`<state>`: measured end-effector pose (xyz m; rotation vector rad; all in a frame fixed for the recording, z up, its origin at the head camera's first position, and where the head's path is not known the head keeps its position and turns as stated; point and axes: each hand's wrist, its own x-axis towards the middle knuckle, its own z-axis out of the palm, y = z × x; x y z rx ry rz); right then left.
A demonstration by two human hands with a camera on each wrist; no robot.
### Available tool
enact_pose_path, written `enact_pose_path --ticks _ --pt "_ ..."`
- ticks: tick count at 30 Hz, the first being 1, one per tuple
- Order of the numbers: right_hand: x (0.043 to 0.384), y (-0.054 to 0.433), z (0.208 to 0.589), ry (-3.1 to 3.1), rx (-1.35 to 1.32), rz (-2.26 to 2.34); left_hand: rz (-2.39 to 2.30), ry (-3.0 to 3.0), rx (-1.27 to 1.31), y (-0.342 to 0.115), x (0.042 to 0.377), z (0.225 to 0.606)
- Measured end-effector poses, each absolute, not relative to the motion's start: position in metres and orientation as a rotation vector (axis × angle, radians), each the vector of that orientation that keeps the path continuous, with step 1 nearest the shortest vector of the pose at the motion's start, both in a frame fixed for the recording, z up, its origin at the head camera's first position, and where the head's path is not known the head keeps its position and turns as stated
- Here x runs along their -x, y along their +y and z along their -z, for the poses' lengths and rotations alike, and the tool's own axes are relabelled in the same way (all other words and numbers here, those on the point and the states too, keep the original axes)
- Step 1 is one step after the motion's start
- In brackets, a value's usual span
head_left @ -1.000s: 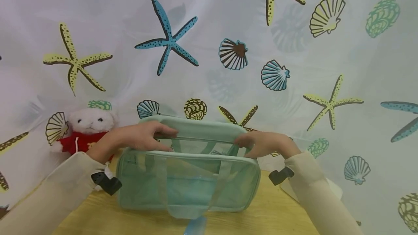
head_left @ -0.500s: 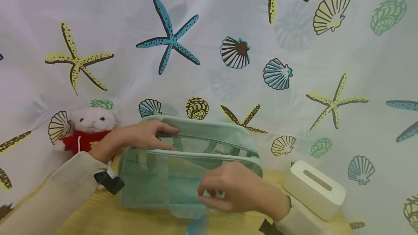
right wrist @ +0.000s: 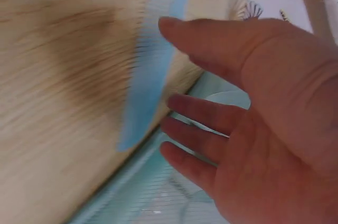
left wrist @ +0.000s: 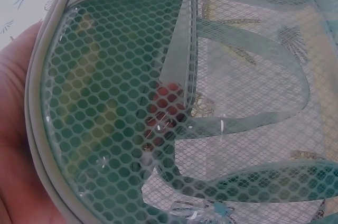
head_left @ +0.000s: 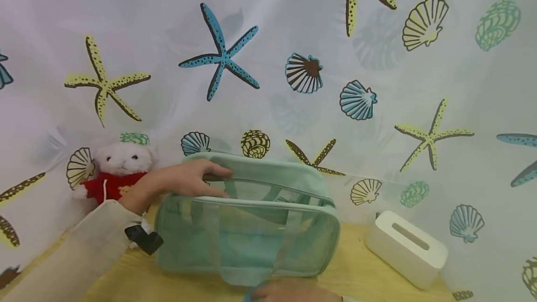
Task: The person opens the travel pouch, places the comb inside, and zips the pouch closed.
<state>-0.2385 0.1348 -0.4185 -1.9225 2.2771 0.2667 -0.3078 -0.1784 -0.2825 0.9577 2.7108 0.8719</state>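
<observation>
Pale curtain (head_left: 268, 27) fills the back, printed with starfish and shells in blue, yellow, green and brown. Below it, a yellow wooden surface (head_left: 348, 264).

See-through green bag (head_left: 247, 246) upright at mid-surface, mouth gaping upward, front strap (head_left: 213, 232) looping down its face. White box (head_left: 404, 255) with a slot in its top sits to the person's right of the bag, well apart. White toy bear (head_left: 119, 167) in a red top (head_left: 109, 188) at the curtain's foot, behind the left arm.

Left hand (head_left: 195, 180) holds the bag's left end: palm outside, fingers bent over the top, some fingertips showing through the mesh. Right hand (right wrist: 259, 121) down at the bag's front, nothing in its grasp, thumb spread wide from the fingers.

Blue comb (right wrist: 150, 71), blurred, on the surface in front of the bag, right by the right thumb; whether they touch, I cannot tell. Smallest noted: black device (head_left: 144, 239) at the left cuff.
</observation>
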Motion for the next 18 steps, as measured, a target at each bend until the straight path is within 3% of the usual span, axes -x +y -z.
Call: enact_pose_path --ticks 4,11,14,18 --pt "0.248 0.136 0.434 2.218 2.12 -0.388 -0.88 2.723 -0.963 -0.179 0.309 0.283" --pt "0.249 0.137 0.45 2.3 2.041 -0.153 -0.897 2.695 -0.958 -0.181 0.309 0.286" --pt "0.245 0.137 0.451 2.319 1.94 -0.11 -0.893 2.705 -0.954 -0.182 0.309 0.287" --pt "0.234 0.137 0.444 2.348 1.544 0.045 -0.889 2.709 -0.946 -0.181 0.309 0.287"
